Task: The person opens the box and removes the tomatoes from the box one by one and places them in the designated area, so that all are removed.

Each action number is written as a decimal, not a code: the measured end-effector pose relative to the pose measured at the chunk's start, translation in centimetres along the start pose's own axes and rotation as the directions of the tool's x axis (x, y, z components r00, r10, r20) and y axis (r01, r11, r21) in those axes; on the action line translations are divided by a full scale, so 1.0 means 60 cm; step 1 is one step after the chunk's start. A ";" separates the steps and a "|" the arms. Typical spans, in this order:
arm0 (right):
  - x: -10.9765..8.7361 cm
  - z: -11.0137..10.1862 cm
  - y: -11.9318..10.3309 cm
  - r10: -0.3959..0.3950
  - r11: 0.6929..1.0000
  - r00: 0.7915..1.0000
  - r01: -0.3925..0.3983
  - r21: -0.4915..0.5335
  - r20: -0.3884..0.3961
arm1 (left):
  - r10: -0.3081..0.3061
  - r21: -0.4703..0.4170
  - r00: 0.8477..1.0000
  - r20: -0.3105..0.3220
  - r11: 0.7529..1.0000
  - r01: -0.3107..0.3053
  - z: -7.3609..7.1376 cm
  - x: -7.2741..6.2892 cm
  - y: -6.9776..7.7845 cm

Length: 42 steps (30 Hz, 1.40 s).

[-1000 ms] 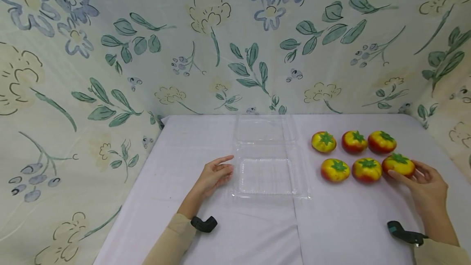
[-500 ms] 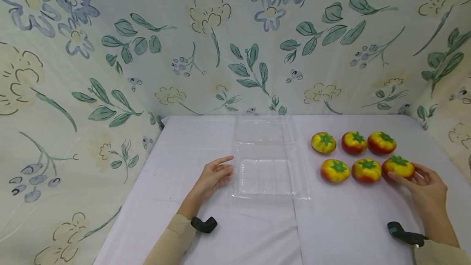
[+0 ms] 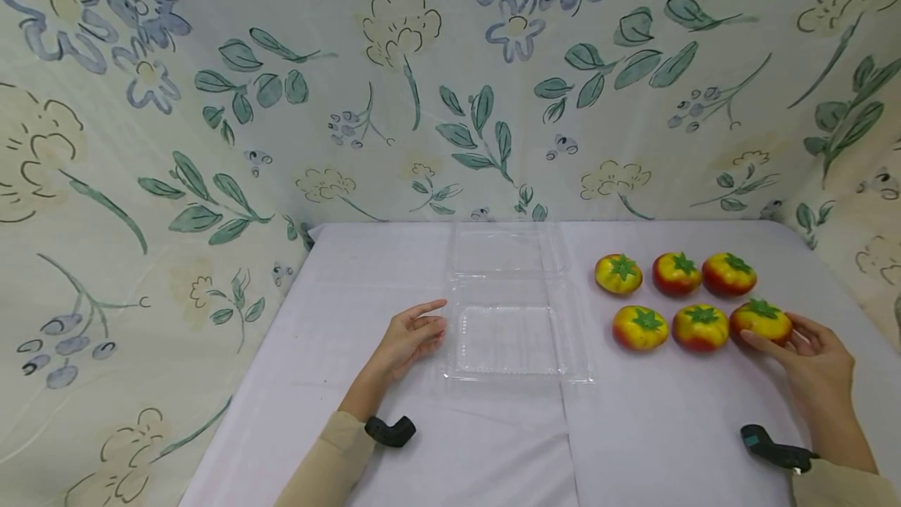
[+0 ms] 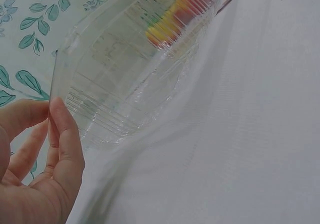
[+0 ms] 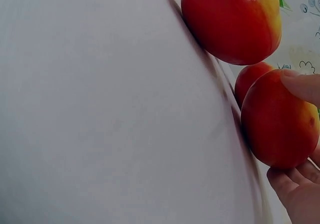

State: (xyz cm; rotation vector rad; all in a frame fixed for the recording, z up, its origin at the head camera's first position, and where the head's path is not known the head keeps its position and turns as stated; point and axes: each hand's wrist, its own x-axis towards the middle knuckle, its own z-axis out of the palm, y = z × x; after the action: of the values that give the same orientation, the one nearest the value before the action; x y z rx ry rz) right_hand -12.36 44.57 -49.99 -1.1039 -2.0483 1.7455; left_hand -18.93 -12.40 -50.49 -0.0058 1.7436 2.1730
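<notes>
My right hand (image 3: 820, 362) holds an artificial persimmon (image 3: 760, 324), red and yellow with a green leafy top, at the right end of the front row. In the right wrist view the thumb lies on one side of that persimmon (image 5: 277, 121) and the fingers on the other. A clear plastic clamshell container (image 3: 508, 339) lies with its lid (image 3: 507, 249) folded back, away from me. At its left edge is my left hand (image 3: 410, 339); the left wrist view shows thumb and finger pinching the container's thin rim (image 4: 54, 78).
Two more persimmons, one at the left (image 3: 640, 328) and one in the middle (image 3: 701, 327), complete the front row. Behind them sits a back row of three, the middle persimmon (image 3: 676, 273) among them. A white cloth (image 3: 366, 272) covers the table; a floral curtain (image 3: 450, 84) hangs behind.
</notes>
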 end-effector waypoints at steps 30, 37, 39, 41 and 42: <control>-0.005 -0.002 -0.008 0.036 0.995 0.999 -0.034 0.093 -0.021 | 0.011 0.010 1.000 0.008 1.000 -0.011 0.002 -0.002 0.006; -0.003 -0.005 -0.005 0.029 0.989 1.000 -0.027 0.143 -0.012 | 0.005 0.006 1.000 0.018 1.000 -0.005 0.000 0.000 0.005; -0.002 -0.006 -0.004 0.034 0.989 0.999 -0.032 0.147 -0.012 | 0.004 0.007 1.000 0.017 1.000 -0.004 -0.001 0.000 0.005; -0.002 -0.006 -0.003 0.038 0.987 0.999 -0.036 0.156 -0.009 | 0.004 0.004 1.000 0.018 1.000 -0.004 -0.001 0.000 0.004; -0.001 -0.007 -0.002 0.036 0.987 0.999 -0.035 0.158 -0.006 | 0.005 0.001 1.000 0.018 1.000 -0.005 -0.001 0.000 0.004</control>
State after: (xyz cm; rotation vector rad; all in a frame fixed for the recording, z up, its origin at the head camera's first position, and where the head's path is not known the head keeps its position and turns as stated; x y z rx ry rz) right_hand -12.09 44.82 -49.74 -1.1038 -1.8582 1.8796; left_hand -18.98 -12.50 -50.28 0.0183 1.7371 2.1687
